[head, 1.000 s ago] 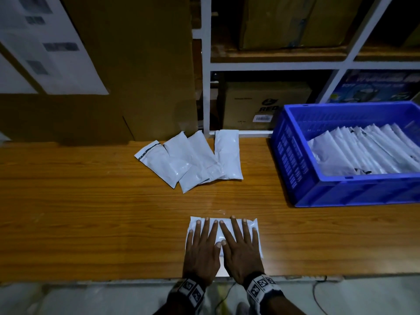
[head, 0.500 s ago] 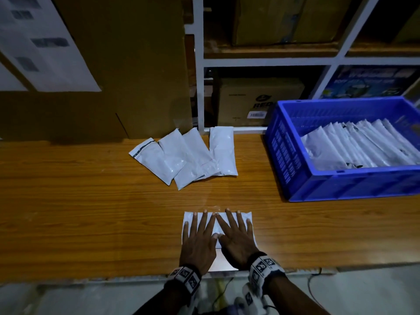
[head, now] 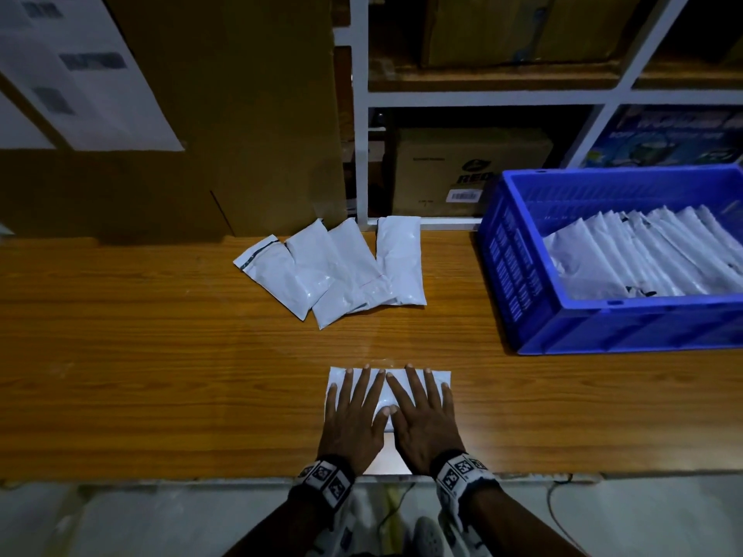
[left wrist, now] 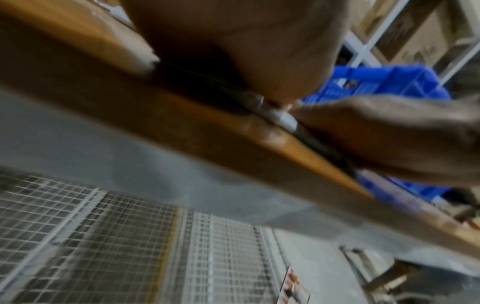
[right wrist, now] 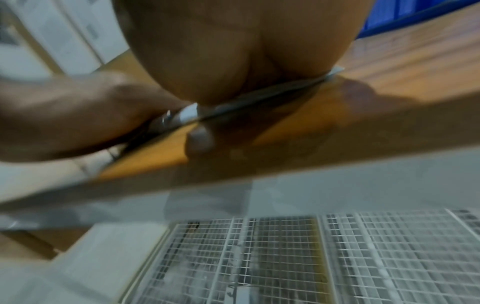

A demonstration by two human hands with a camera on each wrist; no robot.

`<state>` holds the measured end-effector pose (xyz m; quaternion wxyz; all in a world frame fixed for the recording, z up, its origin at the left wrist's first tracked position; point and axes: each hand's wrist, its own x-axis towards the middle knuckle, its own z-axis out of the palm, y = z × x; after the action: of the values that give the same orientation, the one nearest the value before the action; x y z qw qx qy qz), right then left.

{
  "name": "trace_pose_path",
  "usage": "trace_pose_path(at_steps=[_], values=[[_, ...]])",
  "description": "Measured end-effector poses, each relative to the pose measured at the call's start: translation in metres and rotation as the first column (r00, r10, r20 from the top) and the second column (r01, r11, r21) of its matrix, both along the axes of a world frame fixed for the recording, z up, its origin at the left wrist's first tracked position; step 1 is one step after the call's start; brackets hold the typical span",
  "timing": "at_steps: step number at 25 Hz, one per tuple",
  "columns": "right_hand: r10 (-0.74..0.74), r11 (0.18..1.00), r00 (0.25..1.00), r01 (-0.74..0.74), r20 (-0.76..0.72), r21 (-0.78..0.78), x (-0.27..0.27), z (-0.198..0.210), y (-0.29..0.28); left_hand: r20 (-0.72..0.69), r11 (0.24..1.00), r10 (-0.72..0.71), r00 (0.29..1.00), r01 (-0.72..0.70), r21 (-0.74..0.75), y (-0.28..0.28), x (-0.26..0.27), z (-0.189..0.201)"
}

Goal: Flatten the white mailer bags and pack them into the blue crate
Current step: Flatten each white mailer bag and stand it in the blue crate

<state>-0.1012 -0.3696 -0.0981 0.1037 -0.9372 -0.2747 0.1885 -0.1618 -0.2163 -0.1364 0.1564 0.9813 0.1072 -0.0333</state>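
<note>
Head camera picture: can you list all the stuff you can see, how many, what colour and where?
mailer bag under the hands: one, white, near table edge
loose mailer bags: four, white, overlapping at the back of the table
packed mailer bags: many, white, leaning in the crate
blue crate: one, on the table's right
table: one, brown wood
cardboard box: one, brown, on the white shelf behind
left hand: flat, pressing the bag
right hand: flat, pressing the bag
</note>
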Motion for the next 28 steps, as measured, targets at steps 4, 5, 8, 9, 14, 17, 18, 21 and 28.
trace_pose_path(at_steps=[4, 5, 8, 9, 14, 17, 18, 21, 28], values=[[0.053, 0.998, 0.991, -0.055, -0.123, -0.019, 0.01, 0.007, 0.0, -0.003, 0.998, -0.047, 0.999, 0.047, 0.039, -0.001, 0.003, 0.009], [0.081, 0.995, 0.985, -0.089, -0.149, -0.049, 0.013, 0.008, 0.0, -0.02, 0.998, -0.055, 0.998, 0.056, 0.037, -0.003, 0.002, 0.009], [0.137, 0.984, 0.974, -0.156, -0.182, -0.091, 0.018, 0.014, -0.001, -0.083, 0.998, -0.034, 0.996, 0.038, 0.042, -0.004, 0.0, 0.005], [0.151, 0.982, 0.973, -0.168, -0.174, -0.09, 0.019, 0.015, -0.002, -0.096, 0.999, -0.032, 0.995, 0.036, 0.041, -0.004, 0.001, 0.005], [0.023, 0.998, 0.996, -0.017, -0.083, 0.068, 0.012, 0.021, -0.002, -0.136, 0.998, -0.048, 0.99, 0.043, -0.04, -0.005, 0.004, 0.01], [0.031, 0.998, 0.997, -0.027, -0.072, 0.064, 0.005, 0.013, 0.002, -0.094, 0.999, -0.034, 0.995, 0.033, -0.007, -0.005, 0.006, 0.012], [0.04, 0.998, 0.996, -0.035, -0.083, 0.06, 0.003, 0.009, 0.003, -0.118, 0.999, -0.034, 0.992, 0.032, -0.018, -0.002, 0.008, 0.014], [0.033, 0.999, 0.999, -0.033, -0.043, 0.018, 0.001, -0.004, 0.005, -0.164, 0.991, -0.089, 0.982, 0.071, -0.114, 0.011, 0.01, 0.013], [0.014, 0.998, 1.0, -0.016, -0.023, -0.064, 0.001, -0.004, 0.012, -0.053, 0.999, -0.047, 0.997, 0.047, -0.004, 0.002, -0.004, 0.006]])
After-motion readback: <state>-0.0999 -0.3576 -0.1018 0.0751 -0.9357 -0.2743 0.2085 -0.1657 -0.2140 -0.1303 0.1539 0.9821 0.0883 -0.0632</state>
